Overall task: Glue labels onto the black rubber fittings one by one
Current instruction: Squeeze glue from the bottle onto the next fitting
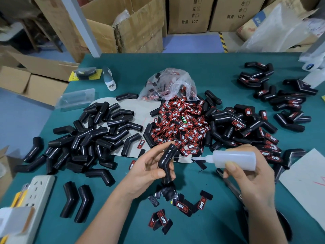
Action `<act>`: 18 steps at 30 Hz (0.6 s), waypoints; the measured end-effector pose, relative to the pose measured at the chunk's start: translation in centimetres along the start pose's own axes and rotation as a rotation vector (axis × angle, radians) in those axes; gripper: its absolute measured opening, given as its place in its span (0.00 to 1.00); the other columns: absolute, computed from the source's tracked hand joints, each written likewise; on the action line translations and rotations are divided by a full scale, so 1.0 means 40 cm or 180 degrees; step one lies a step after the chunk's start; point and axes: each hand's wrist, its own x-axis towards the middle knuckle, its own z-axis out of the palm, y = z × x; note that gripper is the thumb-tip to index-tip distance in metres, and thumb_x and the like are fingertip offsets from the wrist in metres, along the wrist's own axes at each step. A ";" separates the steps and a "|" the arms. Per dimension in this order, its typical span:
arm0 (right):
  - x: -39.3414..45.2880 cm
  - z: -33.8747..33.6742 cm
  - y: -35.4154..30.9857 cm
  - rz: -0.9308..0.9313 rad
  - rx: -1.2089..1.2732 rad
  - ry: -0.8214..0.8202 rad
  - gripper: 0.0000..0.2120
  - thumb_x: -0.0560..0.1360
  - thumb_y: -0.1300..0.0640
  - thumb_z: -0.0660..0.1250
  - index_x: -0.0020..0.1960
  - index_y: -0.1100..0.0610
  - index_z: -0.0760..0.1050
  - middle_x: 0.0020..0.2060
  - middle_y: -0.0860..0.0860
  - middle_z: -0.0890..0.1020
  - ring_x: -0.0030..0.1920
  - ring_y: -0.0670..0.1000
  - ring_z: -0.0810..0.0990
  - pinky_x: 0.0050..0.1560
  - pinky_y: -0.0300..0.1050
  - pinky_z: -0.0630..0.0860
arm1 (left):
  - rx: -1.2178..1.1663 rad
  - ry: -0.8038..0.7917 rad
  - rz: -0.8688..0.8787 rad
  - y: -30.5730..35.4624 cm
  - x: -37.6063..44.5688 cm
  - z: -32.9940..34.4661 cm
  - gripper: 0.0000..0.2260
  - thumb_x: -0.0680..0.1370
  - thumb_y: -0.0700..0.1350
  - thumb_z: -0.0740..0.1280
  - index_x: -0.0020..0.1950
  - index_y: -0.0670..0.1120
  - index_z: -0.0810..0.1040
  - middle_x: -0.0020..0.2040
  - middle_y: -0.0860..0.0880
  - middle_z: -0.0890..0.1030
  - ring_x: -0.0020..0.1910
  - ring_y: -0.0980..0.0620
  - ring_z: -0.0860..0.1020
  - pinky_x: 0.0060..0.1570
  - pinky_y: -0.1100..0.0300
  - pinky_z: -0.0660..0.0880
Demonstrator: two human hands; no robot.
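The fingers of the left hand (149, 170) are curled round a bent black rubber fitting (167, 162), thumb across its lower leg, holding it upright above the near middle of the green table (219, 67). A faint pale streak, probably glue, shows on its upper leg. To its right, the right hand (253, 175) grips a translucent glue bottle (233, 159) lying sideways, nozzle aimed left toward the fitting and stopping just short of it.

The fitting looks light and fairly stiff with some give; its smooth skin may be slippery, so holding the lower leg below the elbow leaves the upper face free for a label.

Beyond it lies the heap of red-and-black labels (181, 124) spilling from a clear plastic bag (168, 83). Unlabelled fittings (98, 134) are piled to the left, labelled ones (249, 127) to the right and far right. Loose labels (161, 219) lie near the wrists. A white power strip (35, 198) sits at the near left edge, with cardboard boxes (137, 25) beyond the table.
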 end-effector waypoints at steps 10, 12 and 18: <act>0.001 -0.001 0.003 -0.0033 -0.0015 0.0024 0.07 0.73 0.48 0.71 0.51 0.45 0.82 0.46 0.49 0.81 0.33 0.52 0.81 0.37 0.42 0.80 | 0.0034 -0.0024 -0.0021 -0.002 0.003 -0.005 0.36 0.76 0.48 0.80 0.80 0.47 0.69 0.51 0.45 0.81 0.47 0.45 0.83 0.52 0.52 0.80; 0.000 0.002 0.001 -0.0066 -0.0009 -0.0041 0.07 0.73 0.48 0.71 0.51 0.46 0.81 0.46 0.48 0.81 0.33 0.51 0.81 0.37 0.41 0.79 | 0.0054 -0.0042 -0.0027 -0.001 0.003 -0.006 0.36 0.76 0.48 0.79 0.80 0.47 0.69 0.51 0.45 0.81 0.47 0.45 0.83 0.52 0.52 0.80; 0.001 0.001 0.002 -0.0004 0.0004 0.0039 0.08 0.73 0.48 0.71 0.50 0.47 0.81 0.47 0.49 0.81 0.33 0.52 0.81 0.37 0.42 0.80 | 0.0094 -0.0025 -0.0010 0.002 0.002 -0.002 0.35 0.75 0.48 0.80 0.80 0.48 0.70 0.50 0.45 0.82 0.47 0.45 0.83 0.52 0.52 0.80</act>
